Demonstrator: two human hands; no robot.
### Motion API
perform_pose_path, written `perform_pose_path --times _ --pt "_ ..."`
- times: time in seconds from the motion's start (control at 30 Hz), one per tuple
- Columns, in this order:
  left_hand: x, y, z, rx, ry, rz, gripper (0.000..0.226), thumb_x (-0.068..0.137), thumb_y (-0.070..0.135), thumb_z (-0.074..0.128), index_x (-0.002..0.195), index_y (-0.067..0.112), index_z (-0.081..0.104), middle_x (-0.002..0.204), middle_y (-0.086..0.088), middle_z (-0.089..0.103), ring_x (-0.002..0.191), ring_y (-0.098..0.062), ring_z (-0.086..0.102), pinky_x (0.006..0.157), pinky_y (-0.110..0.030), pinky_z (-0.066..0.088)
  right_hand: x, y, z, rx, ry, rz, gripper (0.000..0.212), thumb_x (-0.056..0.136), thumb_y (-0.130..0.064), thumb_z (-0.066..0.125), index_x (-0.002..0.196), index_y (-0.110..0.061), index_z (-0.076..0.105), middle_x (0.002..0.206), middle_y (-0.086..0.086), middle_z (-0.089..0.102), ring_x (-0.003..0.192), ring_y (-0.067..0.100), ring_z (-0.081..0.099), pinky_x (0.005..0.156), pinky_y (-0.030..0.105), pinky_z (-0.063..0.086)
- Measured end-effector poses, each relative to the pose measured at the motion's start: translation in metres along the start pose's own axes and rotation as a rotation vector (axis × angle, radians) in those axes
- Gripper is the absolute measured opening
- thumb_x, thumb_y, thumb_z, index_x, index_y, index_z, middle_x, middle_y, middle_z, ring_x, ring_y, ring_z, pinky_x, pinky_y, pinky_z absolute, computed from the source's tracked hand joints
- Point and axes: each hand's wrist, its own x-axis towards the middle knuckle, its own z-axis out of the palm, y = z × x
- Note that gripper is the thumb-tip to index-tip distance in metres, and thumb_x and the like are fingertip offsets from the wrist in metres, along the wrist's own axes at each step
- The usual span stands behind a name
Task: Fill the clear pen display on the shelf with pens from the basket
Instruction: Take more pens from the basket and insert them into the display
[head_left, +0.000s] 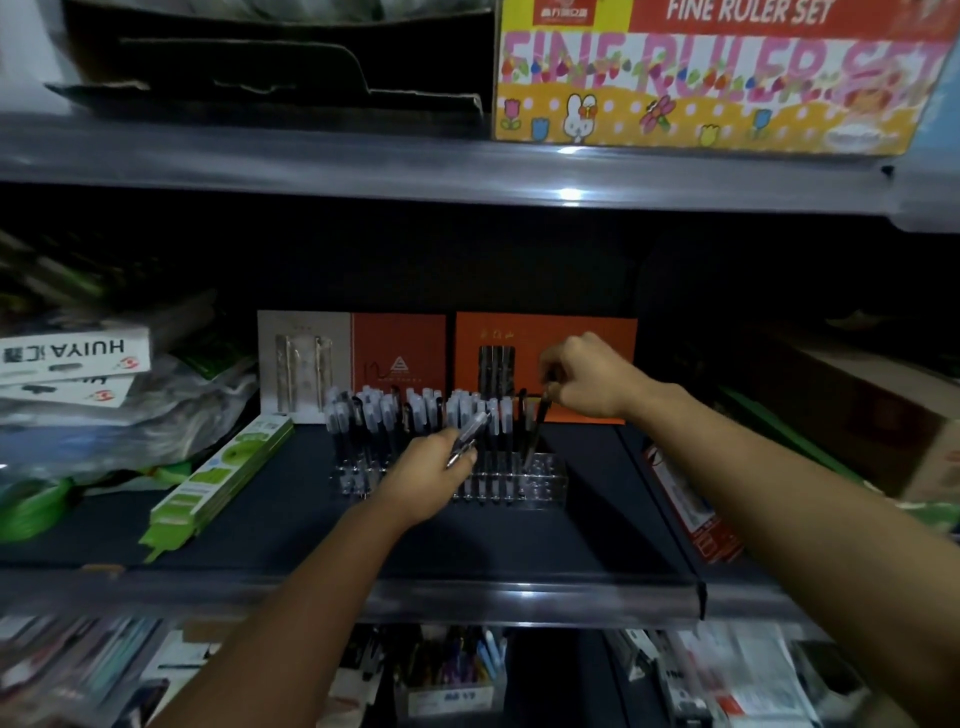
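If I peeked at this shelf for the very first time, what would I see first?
Probably the two hands in the middle: the left hand holds a few pens in front of the clear pen display, and the right hand pinches one dark pen at the display's right end. Next, the bright FINE RULER SET box with a bunny, on the shelf above at the right.

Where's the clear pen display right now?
In the head view the clear pen display stands mid-shelf, in front of the two orange boxes, with the left hand just before it and the green packs to its left.
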Motion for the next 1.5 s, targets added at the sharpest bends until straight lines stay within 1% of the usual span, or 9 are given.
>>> perform_pose_path --times 0.1,0.2,0.37,0.47,0.77,0.93,1.07,1.27,1.5 --pt "0.002 -0.002 0.002 -0.012 -0.007 -0.003 0.019 0.098 0.028 0.045 0.092 0.011 0.054 0.072 -0.002 0.054 0.064 -0.016 0.051 0.059 -0.029 0.039 0.003 0.0 0.005 -0.032 -0.052 0.006 0.006 0.079 -0.006 0.062 0.073 -0.004 0.062 0.071 0.012 0.062 0.068 0.029 0.061 0.059 0.043 0.053" --pt "0.004 -0.004 0.006 -0.021 -0.011 -0.014 0.023 0.098 0.028 0.045 0.095 0.008 0.056 0.071 0.0 0.053 0.063 -0.015 0.051 0.061 -0.03 0.04 0.004 -0.002 0.01 -0.041 -0.099 0.001 0.015 0.085 -0.015 0.069 0.073 -0.012 0.06 0.069 -0.001 0.057 0.069 0.019 0.058 0.056 0.031 0.047" --pt "0.006 -0.009 0.007 -0.035 -0.003 -0.015 0.019 0.098 0.028 0.045 0.091 0.013 0.053 0.068 0.002 0.051 0.062 -0.012 0.049 0.06 -0.029 0.039 0.005 -0.006 0.024 -0.058 -0.146 -0.014 0.018 0.084 0.0 0.059 0.085 -0.016 0.052 0.081 0.0 0.055 0.081 0.02 0.056 0.057 0.026 0.041" --pt "0.005 -0.011 0.008 -0.057 -0.008 -0.014 0.019 0.098 0.029 0.045 0.095 0.014 0.055 0.071 0.001 0.052 0.066 -0.015 0.051 0.062 -0.03 0.04 0.007 -0.005 0.031 -0.046 -0.144 -0.026 0.017 0.085 0.0 0.061 0.085 -0.016 0.054 0.073 -0.007 0.048 0.077 0.017 0.052 0.052 0.02 0.032" --pt "0.005 -0.01 0.007 -0.051 -0.009 0.013 0.022 0.099 0.031 0.043 0.107 0.015 0.054 0.089 -0.015 0.064 0.081 -0.029 0.061 0.072 -0.043 0.05 0.001 -0.006 0.024 0.074 -0.095 -0.066 0.021 0.086 -0.02 0.069 0.105 -0.019 0.061 0.071 -0.005 0.058 0.07 0.016 0.058 0.059 0.032 0.047" --pt "0.008 -0.002 0.008 -0.019 -0.013 0.046 0.015 0.098 0.029 0.044 0.097 0.017 0.052 0.076 -0.005 0.058 0.07 -0.022 0.056 0.068 -0.041 0.048 -0.007 -0.019 0.015 0.223 -0.114 -0.208 0.023 0.084 -0.022 0.072 0.106 -0.024 0.065 0.085 -0.005 0.067 0.078 0.011 0.064 0.069 0.029 0.053" --pt "0.009 0.009 0.008 -0.004 -0.026 0.045 0.022 0.098 0.03 0.044 0.103 0.012 0.055 0.075 -0.008 0.059 0.068 -0.024 0.056 0.066 -0.043 0.049 -0.012 -0.028 0.009 0.238 -0.123 -0.262 0.019 0.084 -0.02 0.072 0.102 -0.02 0.069 0.086 -0.008 0.067 0.077 0.0 0.06 0.069 0.018 0.049" --pt "0.012 0.021 0.009 -0.01 -0.057 0.038 0.019 0.097 0.029 0.045 0.089 0.013 0.052 0.068 -0.003 0.053 0.06 -0.019 0.05 0.058 -0.038 0.042 -0.019 -0.023 -0.001 0.182 -0.132 -0.255 0.002 0.087 -0.017 0.068 0.088 -0.015 0.068 0.077 -0.007 0.066 0.073 0.008 0.061 0.066 0.027 0.052" --pt "0.008 0.012 0.007 0.039 -0.052 0.01 0.02 0.098 0.028 0.045 0.09 0.012 0.054 0.071 -0.004 0.056 0.067 -0.025 0.057 0.061 -0.037 0.046 -0.022 0.015 -0.03 0.1 -0.011 -0.13 0.008 0.086 -0.009 0.067 0.081 -0.015 0.064 0.08 0.004 0.069 0.077 0.018 0.064 0.073 0.038 0.052"
